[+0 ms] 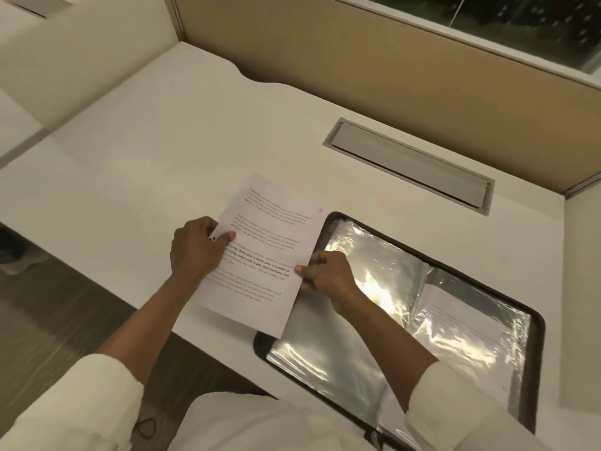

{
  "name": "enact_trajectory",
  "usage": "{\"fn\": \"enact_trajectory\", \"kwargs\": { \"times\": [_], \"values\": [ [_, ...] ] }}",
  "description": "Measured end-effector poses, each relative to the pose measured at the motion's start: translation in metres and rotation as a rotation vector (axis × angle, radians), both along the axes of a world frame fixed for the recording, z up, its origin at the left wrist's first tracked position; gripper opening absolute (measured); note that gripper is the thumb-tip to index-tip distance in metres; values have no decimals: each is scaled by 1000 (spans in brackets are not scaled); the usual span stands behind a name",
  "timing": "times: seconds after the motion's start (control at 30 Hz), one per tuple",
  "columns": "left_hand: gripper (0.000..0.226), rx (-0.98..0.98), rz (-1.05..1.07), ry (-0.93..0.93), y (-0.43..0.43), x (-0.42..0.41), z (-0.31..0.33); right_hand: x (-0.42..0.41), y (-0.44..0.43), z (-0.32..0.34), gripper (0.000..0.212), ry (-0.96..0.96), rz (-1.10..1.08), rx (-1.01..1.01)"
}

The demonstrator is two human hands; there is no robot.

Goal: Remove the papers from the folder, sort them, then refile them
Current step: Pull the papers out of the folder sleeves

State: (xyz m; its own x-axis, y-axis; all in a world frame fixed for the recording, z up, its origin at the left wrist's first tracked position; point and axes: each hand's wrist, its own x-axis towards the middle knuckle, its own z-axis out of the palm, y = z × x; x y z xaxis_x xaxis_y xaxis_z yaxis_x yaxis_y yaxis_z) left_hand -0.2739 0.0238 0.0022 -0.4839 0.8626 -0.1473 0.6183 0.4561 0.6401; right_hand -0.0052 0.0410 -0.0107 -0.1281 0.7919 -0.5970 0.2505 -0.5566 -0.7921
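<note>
White desk [162,141], left hand [198,249], right hand [325,275] pinching paper [270,229], long axis away-right

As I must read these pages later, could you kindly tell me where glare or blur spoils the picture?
Head view: bright glare on the plastic sleeves of the folder hides much beneath them; the sheet is evenly lit, yet its print is too soft to read; the picture's left edge is smeared.
</note>
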Motion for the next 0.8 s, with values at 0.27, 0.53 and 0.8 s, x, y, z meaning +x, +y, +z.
{"fn": "enact_trajectory", "kwargs": {
  "times": [0.27,0.53,0.8],
  "values": [
    [25,-140,-7,156,25,-27,-17,-50,1,-31,24,-211,-5,10],
    [25,-246,-45,241,35,-27,-31,-68,-3,-46,34,-507,67,132],
    [38,-314,-105,338,36,-24,-40,-73,-8,-44,47,-654,108,170]
  ]
}}
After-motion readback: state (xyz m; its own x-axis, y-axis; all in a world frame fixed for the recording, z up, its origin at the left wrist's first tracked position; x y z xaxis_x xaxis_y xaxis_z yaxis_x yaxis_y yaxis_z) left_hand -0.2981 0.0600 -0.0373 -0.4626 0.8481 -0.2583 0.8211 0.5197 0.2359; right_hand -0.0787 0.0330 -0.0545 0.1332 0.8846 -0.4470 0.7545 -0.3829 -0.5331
